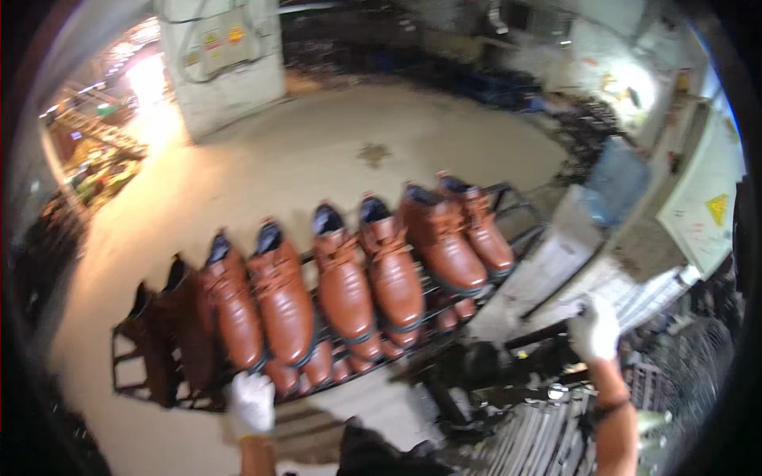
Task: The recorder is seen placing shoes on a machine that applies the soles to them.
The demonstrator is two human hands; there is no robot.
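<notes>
A black metal shoe rack (129,386) crosses the middle, carrying several brown lace-up leather shoes (283,309) with their toes toward me. More brown shoes (366,347) show on a lower level beneath them. My left hand (252,403), in a white glove, is closed at the rack's near edge, just below a shoe toe; its fingertips are partly hidden. Off to the right, my right hand (594,327), also in a white glove, is closed at the end of a dark bar (540,335). Blur hides how its fingers wrap the bar.
Beyond the rack lies a pale floor (317,143) with a dark stain (373,155). A white pillar (226,79) stands at the far left. A pale cabinet (702,198) with a yellow warning sign is at the right, near a translucent blue sheet (619,181). Metal slats (540,432) lie below my right hand.
</notes>
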